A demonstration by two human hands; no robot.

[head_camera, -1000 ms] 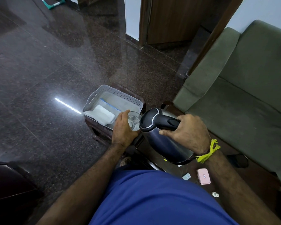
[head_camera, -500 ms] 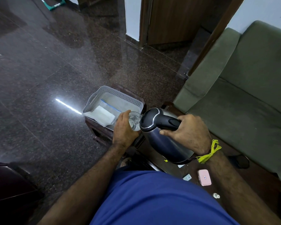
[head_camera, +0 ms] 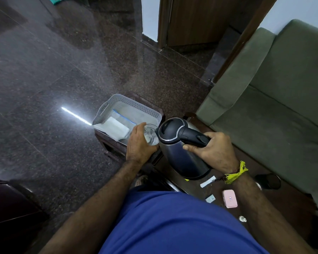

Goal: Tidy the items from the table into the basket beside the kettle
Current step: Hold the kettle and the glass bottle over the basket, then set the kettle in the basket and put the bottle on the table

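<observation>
Glass (head_camera: 151, 135), slick and breakable, sits wrapped in my left hand (head_camera: 139, 145) just beside the basket (head_camera: 134, 107), while my right hand (head_camera: 215, 151) clamps the heavy kettle (head_camera: 182, 153) by its handle, tipped, perhaps pouring.

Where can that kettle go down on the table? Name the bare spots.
Bare wood lies between the tilted kettle and the sofa, right of the right hand. Below the kettle it is crowded: paper strip, small packet, pink case. The basket already holds a bag.
</observation>
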